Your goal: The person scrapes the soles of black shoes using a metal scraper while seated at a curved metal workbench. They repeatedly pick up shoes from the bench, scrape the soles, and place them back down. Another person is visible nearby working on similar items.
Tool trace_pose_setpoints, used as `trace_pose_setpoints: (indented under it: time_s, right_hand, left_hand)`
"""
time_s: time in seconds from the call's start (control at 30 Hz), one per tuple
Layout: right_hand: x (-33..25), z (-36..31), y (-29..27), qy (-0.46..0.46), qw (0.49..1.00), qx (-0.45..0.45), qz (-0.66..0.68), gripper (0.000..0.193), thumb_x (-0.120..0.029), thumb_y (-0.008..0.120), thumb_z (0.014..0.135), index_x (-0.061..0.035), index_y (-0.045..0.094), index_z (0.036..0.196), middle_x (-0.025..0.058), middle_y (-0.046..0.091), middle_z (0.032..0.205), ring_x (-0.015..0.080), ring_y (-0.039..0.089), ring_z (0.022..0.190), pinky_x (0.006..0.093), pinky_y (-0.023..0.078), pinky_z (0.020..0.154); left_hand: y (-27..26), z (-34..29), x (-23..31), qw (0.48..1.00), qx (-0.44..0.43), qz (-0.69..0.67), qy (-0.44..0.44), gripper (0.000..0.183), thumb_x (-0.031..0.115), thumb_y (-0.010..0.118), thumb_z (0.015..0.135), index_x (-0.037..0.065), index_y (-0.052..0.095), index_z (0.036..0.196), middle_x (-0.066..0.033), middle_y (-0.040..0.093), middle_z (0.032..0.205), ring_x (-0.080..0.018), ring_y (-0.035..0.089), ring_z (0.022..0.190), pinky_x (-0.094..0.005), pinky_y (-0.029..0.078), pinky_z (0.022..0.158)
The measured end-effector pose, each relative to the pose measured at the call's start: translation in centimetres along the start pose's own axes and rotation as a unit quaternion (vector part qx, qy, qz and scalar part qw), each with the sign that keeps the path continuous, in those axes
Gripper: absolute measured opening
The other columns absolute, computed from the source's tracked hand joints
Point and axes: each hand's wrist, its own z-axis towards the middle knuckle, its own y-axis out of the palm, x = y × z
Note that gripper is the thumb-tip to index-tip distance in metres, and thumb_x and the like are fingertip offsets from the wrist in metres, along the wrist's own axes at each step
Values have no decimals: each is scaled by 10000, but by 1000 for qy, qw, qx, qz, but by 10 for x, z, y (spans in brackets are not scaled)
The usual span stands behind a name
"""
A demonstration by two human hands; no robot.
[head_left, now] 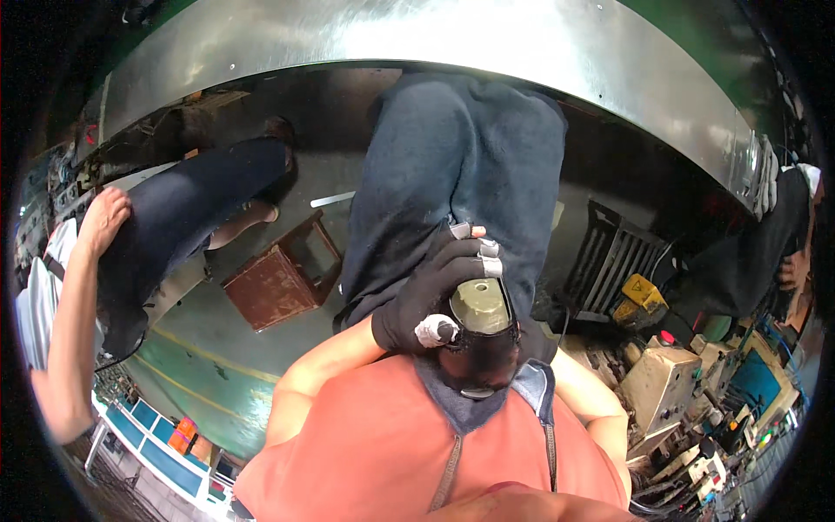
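My left hand (435, 291) wears a black glove with pale wraps on the fingertips and thumb. Its fingers and thumb close around a dark, rounded object with an olive, glossy plate (481, 304) that has a small round mark near its top. The object is held in front of my chest, above my lap; its exact kind I cannot make out. My right hand (537, 343), also in black, is at the object's right side, mostly hidden behind it, so its fingers do not show.
A metal worktable (417, 35) curves across the far side. A brown wooden stool (274, 287) stands at left, near a seated person's leg and hand (106, 217). At right are a dark slatted chair (613, 261), a yellow pedal (642, 296), machine boxes (663, 387) and another person's hand (793, 270).
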Motion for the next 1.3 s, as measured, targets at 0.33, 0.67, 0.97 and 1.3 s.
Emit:
trace_pose_setpoints:
  time_s: [0.33,0.67,0.97,1.3]
  right_hand:
    - [3,25,-14,37,998,48,2,388,-196,663,807,-44,612,1161,143,621,1134,307,623,1051,382,494,901]
    - [21,103,-118,391,850,135,326,441,-375,393,1028,-9,640,1006,34,651,837,95,589,752,238,465,736]
    - [-23,41,-168,389,907,105,121,371,-306,466,1007,21,642,1020,30,629,835,106,537,783,279,452,755]
    - [-21,19,-140,385,911,76,128,386,-349,518,973,18,623,914,56,590,706,105,511,673,295,432,618]
  left_hand:
    - [0,-3,-17,989,86,-99,-73,872,563,535,874,23,168,1453,-175,325,1453,-304,333,1344,-440,233,1123]
    - [29,-23,-64,934,133,-218,-249,1107,161,795,709,33,41,1509,-146,273,1509,-209,312,1375,-342,291,1107]
    - [-92,-31,45,957,5,125,-261,863,215,818,726,27,350,1428,-152,499,1353,-264,469,1273,-389,353,1073]
    - [12,56,-71,953,154,190,-181,914,325,715,828,-41,171,1465,-281,270,1486,-346,256,1409,-399,234,1140]
